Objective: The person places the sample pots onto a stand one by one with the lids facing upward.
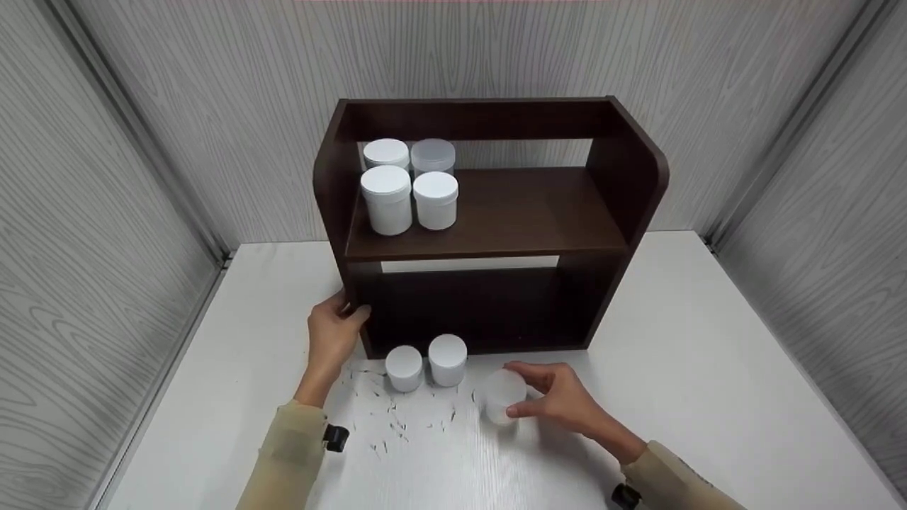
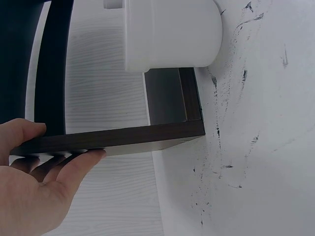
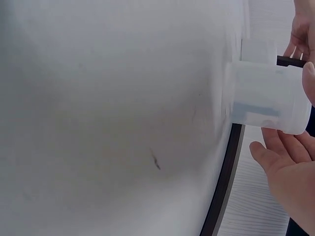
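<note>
A dark brown shelf unit [image 1: 496, 212] stands on the white table [image 1: 708, 368]. My left hand [image 1: 346, 313] grips the front edge of its left side panel [image 2: 123, 138] near the bottom, thumb on the inner face and fingers outside; the left wrist view shows the same hand [image 2: 54, 147]. My right hand [image 1: 523, 391] holds a translucent jar [image 1: 502, 397] that stands on the table in front of the shelf, thumb on one side and fingers [image 3: 275, 162] on the other. In the right wrist view the jar [image 3: 268, 98] is seen side-on. Two white jars [image 1: 404, 368] [image 1: 448, 360] stand between my hands.
Several lidded jars [image 1: 409, 185] are clustered at the left of the upper shelf; the right of that shelf is bare. The lower compartment [image 1: 482, 304] is dark. Small dark scuffs [image 1: 397, 418] mark the table. Grey panelled walls [image 1: 106, 212] close in on three sides.
</note>
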